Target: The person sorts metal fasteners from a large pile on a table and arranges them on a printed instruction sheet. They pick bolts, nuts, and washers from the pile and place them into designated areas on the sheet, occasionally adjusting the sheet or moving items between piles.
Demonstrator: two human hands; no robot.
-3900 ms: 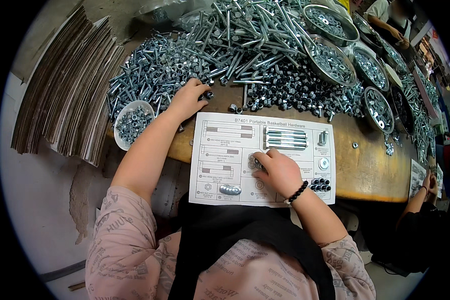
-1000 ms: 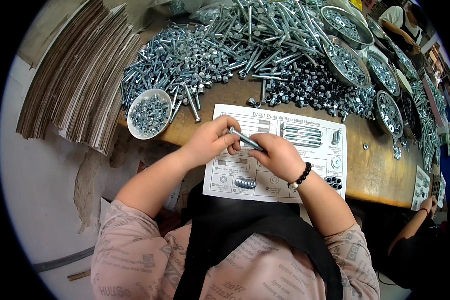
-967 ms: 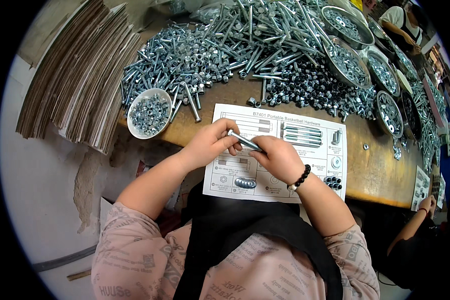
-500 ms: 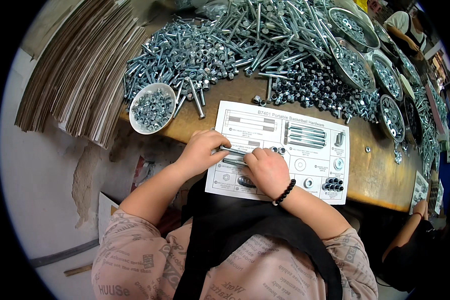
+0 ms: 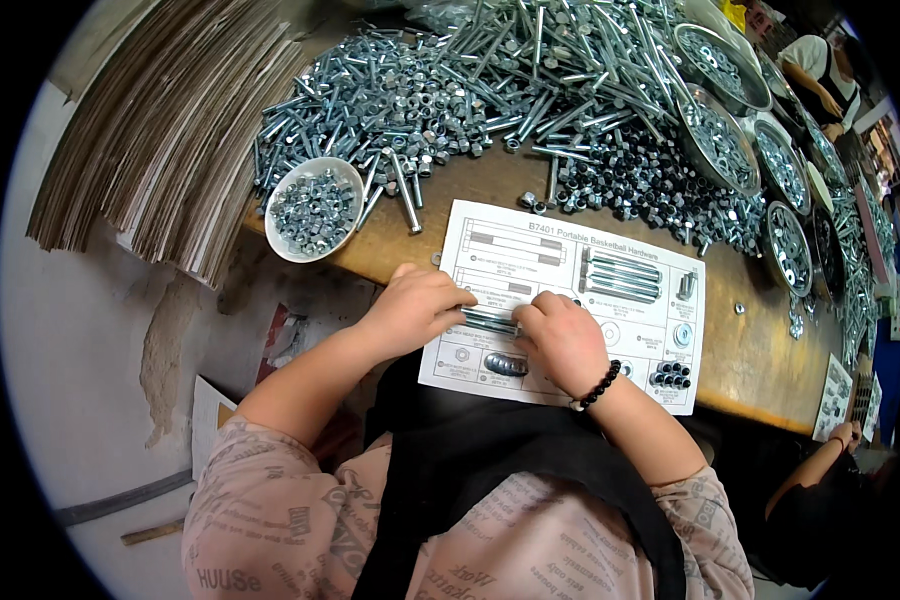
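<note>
Silver bolts [image 5: 490,321] lie flat on the white printed sorting sheet [image 5: 530,250], pinched at their ends by both hands. At 9 o'clock of them the left hand [image 5: 410,310] curls palm-down, fingertips gripping; at 3 o'clock the right hand [image 5: 565,340], wearing a black bead bracelet [image 5: 600,371], clasps the other end. Knuckles hide the bolt ends. Toward 10 o'clock sits a white bowl of nuts [image 5: 313,208]. Beyond, at 12 o'clock, a heap of loose bolts and nuts [image 5: 490,90] crowds the wooden table [image 5: 750,350].
</note>
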